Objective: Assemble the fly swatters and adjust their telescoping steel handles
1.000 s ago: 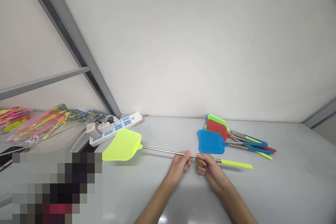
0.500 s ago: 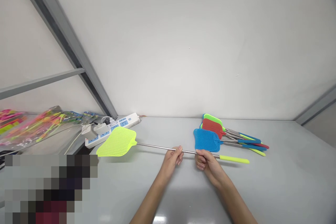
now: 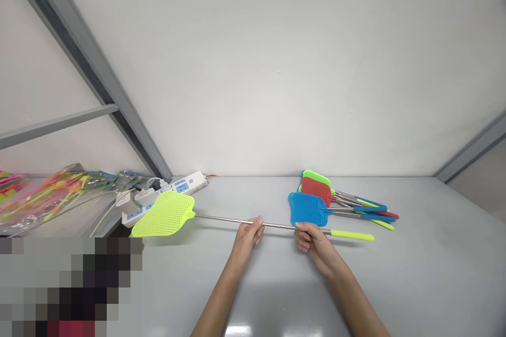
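Observation:
A yellow-green fly swatter (image 3: 164, 214) with a long metal telescopic rod (image 3: 221, 219) stretches across the grey table (image 3: 435, 268), head to the left, yellow-green handle (image 3: 351, 235) to the right. My left hand (image 3: 247, 237) is closed on the rod near its middle. My right hand (image 3: 310, 239) is closed on the rod close to the handle. Just behind my right hand lies a pile of swatters: a blue one (image 3: 308, 209), a red one (image 3: 315, 189) and a green one (image 3: 314, 176).
A white power strip (image 3: 174, 192) with plugged-in adapters sits at the table's back left. Packets of bright toys (image 3: 51, 192) lie on the neighbouring surface at the left. A white wall rises right behind the table.
My hands have drawn apart along the rod, the left one sliding left. The rod is longer and the swatter head sits further left. The camera has shifted a little.

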Demonstrator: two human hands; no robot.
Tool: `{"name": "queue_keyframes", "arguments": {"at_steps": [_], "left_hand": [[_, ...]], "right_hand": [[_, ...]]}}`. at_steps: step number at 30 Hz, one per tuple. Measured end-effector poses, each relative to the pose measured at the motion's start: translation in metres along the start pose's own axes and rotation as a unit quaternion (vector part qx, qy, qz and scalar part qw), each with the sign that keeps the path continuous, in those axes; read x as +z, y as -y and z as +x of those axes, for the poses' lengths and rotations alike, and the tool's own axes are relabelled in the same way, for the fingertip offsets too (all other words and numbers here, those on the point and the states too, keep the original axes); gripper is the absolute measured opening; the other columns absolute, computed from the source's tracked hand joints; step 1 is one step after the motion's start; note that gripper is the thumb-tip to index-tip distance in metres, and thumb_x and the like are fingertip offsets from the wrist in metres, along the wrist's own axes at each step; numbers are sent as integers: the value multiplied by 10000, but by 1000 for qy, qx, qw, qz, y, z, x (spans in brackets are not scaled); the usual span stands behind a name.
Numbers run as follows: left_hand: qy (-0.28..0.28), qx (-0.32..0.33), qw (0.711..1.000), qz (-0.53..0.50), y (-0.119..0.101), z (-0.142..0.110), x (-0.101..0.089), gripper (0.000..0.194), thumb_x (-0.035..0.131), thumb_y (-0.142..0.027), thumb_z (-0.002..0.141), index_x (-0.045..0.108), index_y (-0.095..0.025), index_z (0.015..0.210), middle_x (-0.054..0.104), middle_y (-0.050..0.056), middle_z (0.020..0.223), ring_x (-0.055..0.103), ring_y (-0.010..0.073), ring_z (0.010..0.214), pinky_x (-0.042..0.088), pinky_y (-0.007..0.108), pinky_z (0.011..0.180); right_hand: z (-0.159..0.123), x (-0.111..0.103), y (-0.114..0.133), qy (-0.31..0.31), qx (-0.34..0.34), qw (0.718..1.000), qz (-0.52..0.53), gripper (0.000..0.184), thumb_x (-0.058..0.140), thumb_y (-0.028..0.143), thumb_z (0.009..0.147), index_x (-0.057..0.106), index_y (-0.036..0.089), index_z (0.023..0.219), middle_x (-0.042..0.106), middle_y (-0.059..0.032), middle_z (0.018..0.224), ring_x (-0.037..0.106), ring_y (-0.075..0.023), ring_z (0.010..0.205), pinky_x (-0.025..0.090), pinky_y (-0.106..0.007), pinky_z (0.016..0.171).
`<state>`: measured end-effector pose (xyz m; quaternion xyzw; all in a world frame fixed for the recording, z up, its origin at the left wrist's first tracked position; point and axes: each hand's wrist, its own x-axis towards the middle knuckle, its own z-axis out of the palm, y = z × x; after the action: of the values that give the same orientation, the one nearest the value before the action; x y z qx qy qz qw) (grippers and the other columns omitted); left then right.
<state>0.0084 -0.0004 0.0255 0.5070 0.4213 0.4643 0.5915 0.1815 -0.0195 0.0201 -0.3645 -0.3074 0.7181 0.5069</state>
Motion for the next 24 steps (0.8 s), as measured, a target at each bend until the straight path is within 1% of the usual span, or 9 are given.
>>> {"name": "queue_keyframes", "arguments": {"at_steps": [6, 13, 18, 21, 24], "left_hand": [[-7, 12, 1000, 8, -1, -1, -5, 405, 402, -425, 765, 258, -186, 472, 200, -64, 452, 232, 74, 444, 225, 226, 468], [-11, 5, 1000, 26, -4, -1, -6, 408, 428, -421, 748, 267, -179, 462, 217, -58, 464, 238, 69, 444, 233, 220, 466], [-14, -3, 1000, 26, -3, -2, -8, 422, 424, -420, 748, 262, -176, 444, 223, -59, 444, 239, 67, 433, 226, 220, 462], [-31, 7, 999, 23, 1, 0, -9, 428, 425, -420, 747, 268, -177, 431, 223, -61, 430, 241, 66, 419, 216, 225, 454], [-46, 18, 999, 18, 5, 0, -9, 434, 412, -417, 758, 269, -179, 423, 218, -64, 410, 239, 65, 402, 209, 228, 446]], "right_hand": [[1, -1, 1, 8, -1, 1000, -10, 362, 521, 267, 710, 277, 184, 455, 189, 71, 459, 199, -63, 415, 158, -244, 426], [-1, -1, 3, 5, -4, 1000, -23, 384, 544, 287, 694, 265, 184, 451, 195, 69, 456, 189, -60, 416, 179, -242, 425], [-1, -2, -2, 4, -3, 1000, -18, 376, 535, 295, 700, 271, 186, 456, 202, 68, 457, 201, -63, 415, 185, -240, 426], [-1, 1, -8, 15, 3, 1000, -8, 369, 511, 322, 719, 278, 187, 468, 207, 67, 466, 207, -65, 412, 174, -244, 427], [-3, 6, -10, 38, 11, 999, 2, 373, 474, 345, 748, 272, 188, 478, 220, 62, 474, 218, -67, 411, 168, -248, 435]]}}
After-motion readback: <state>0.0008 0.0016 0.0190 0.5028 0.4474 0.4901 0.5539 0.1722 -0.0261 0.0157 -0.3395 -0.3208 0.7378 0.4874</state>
